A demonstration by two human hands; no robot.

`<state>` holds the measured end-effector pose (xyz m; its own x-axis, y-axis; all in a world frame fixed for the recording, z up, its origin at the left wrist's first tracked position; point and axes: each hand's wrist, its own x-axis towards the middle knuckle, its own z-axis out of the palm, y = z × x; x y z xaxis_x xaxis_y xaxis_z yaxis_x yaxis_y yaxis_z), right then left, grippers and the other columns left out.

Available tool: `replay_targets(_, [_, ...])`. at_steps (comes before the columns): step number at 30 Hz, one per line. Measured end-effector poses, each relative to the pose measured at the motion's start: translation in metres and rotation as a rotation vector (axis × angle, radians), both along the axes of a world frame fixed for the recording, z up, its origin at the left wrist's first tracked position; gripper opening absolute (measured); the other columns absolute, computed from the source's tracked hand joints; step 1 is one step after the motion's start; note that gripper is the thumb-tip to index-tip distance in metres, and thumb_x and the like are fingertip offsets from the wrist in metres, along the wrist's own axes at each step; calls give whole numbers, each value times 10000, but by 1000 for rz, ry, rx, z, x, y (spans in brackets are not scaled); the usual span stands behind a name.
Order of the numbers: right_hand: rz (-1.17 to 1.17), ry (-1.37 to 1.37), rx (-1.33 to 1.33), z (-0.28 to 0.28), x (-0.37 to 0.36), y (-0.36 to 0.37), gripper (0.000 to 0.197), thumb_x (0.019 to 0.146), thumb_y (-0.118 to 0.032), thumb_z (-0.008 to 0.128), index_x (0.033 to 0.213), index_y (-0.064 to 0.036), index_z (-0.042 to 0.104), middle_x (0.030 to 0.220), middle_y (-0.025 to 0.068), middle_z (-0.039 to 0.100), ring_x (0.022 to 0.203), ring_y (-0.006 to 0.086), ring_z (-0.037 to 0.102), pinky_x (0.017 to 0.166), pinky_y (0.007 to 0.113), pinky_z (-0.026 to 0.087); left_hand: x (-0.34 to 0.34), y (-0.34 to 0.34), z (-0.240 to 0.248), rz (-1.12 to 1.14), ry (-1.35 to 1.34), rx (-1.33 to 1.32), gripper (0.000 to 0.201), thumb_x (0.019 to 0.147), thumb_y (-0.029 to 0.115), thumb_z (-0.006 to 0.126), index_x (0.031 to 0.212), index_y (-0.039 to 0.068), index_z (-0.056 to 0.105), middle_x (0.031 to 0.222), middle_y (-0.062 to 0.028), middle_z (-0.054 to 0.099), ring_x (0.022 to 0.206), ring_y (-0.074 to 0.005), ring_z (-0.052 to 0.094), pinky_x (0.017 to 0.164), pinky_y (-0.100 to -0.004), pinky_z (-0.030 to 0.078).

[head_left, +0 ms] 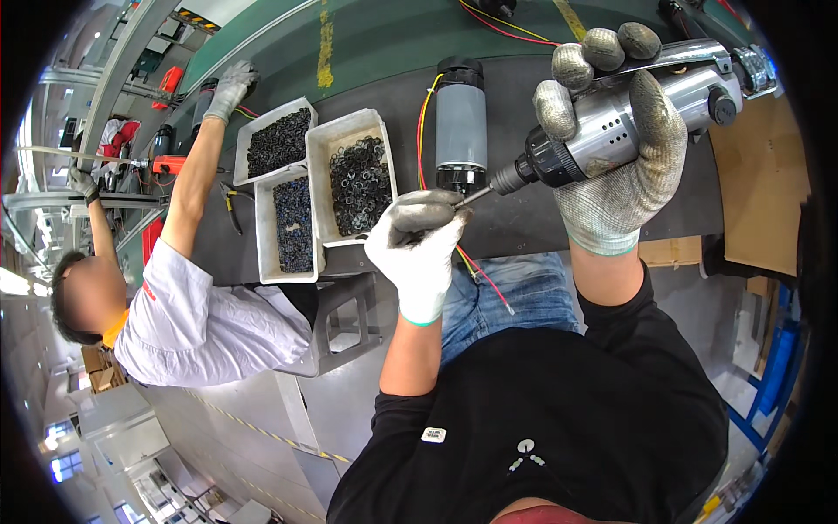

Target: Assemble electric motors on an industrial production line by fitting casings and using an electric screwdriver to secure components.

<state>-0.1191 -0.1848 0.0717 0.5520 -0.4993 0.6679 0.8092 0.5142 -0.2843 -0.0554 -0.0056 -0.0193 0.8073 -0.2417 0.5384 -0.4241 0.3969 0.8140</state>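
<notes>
In my gloved right hand (pixel 607 205) is a silver power screwdriver (pixel 604 122), held sideways with its black nose and long bit (pixel 500 183) aimed left. My gloved left hand (pixel 421 240) is closed in a pinch at the bit's tip. Whatever small piece may be between those fingers is hidden. Just beyond the left hand, a grey cylindrical motor (pixel 461 127) with black ends is on the dark work surface, its near end close to the bit. Yellow and red wires (pixel 422 131) run along its left side, and wire ends (pixel 489 284) hang over the table edge.
Left of the motor are white trays of small dark rings (pixel 356 188), black clips (pixel 278 144) and dark small parts (pixel 293 227). Cutting pliers (pixel 231 210) lie beside them. A co-worker (pixel 209 323) reaches over the bench at left. Cardboard (pixel 758 192) is at right.
</notes>
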Motion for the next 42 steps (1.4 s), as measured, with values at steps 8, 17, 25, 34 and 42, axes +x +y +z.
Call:
replay_targets(8, [7, -4, -6, 6, -8, 11, 324, 1035, -160, 584, 1347, -91, 530, 1221, 100, 576, 1092, 233, 520, 721, 348, 503, -1, 3, -4, 153, -353, -83, 248, 701, -89, 876, 821, 7, 681, 903, -173, 755, 823, -262, 737, 741, -347, 595])
replay_targets(17, [-11, 95, 359, 33, -9, 63, 326, 1019, -177, 640, 1326, -116, 552, 1132, 119, 646, 1007, 292, 664, 671, 379, 628, -2, 16, -5, -52, -43, -92, 265, 737, -133, 836, 831, -19, 616, 920, -190, 730, 823, -270, 726, 731, -352, 617])
replay_targets(25, [-121, 37, -55, -7, 4, 12, 359, 1018, -151, 579, 1367, -93, 518, 1210, 96, 571, 1085, 242, 513, 707, 343, 502, 3, 11, 6, 74, 11, 183, 274, 729, -126, 848, 916, -23, 676, 970, -205, 753, 832, -204, 716, 739, -289, 587])
replay_targets(34, [-94, 68, -41, -13, 25, -4, 364, 1014, -151, 581, 1369, -93, 520, 1198, 92, 563, 1073, 240, 509, 704, 342, 501, 12, -6, -4, 85, 114, 142, 272, 731, -122, 851, 924, -21, 689, 979, -181, 757, 827, -178, 703, 732, -281, 577])
replay_targets(42, [-85, 81, -47, -18, 31, -12, 369, 1010, -152, 584, 1370, -93, 523, 1186, 88, 556, 1061, 238, 506, 700, 340, 501, 20, -7, -12, 79, 54, 199, 276, 719, -123, 852, 913, -19, 685, 969, -172, 754, 806, -177, 698, 719, -286, 578])
